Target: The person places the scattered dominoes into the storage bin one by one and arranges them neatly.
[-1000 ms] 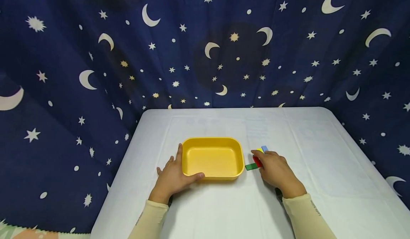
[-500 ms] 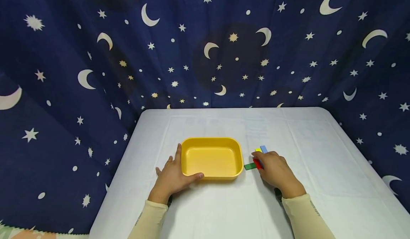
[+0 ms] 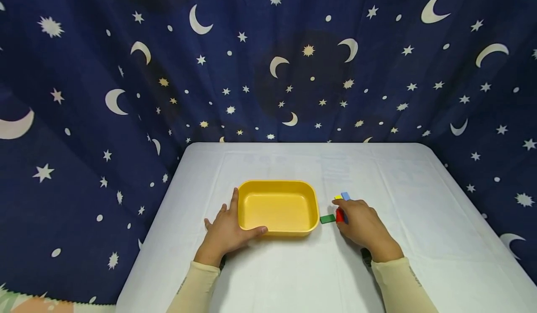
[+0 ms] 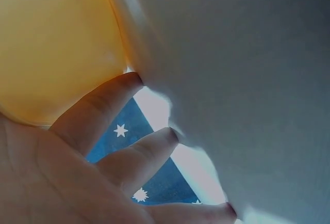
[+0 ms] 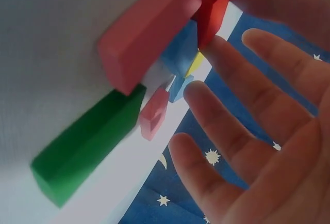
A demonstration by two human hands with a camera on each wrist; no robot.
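Observation:
In the head view my left hand (image 3: 226,235) rests on the left end of a yellow tray (image 3: 317,210), thumb along its front side and index finger along its left side. Straight fingers touch the tray wall in the left wrist view. Right of the tray, my right hand (image 3: 364,224) pinches a red block (image 5: 210,20) between thumb and finger; the other fingers are spread. Around it lie a green block (image 5: 87,146), a pink block (image 5: 149,33), a smaller-looking pink block (image 5: 153,114), a blue block (image 5: 181,48), a yellow block (image 3: 338,197) and a light blue block (image 3: 345,195).
A white cloth covers the table (image 3: 268,275). Dark blue curtains (image 3: 235,70) with moons and stars hang behind and beside it. The green block lies close to the tray's right side.
The red block has turned from a slant to more nearly straight and shifted slightly right with my right hand, apart from the green block. My left hand and the tray stay put.

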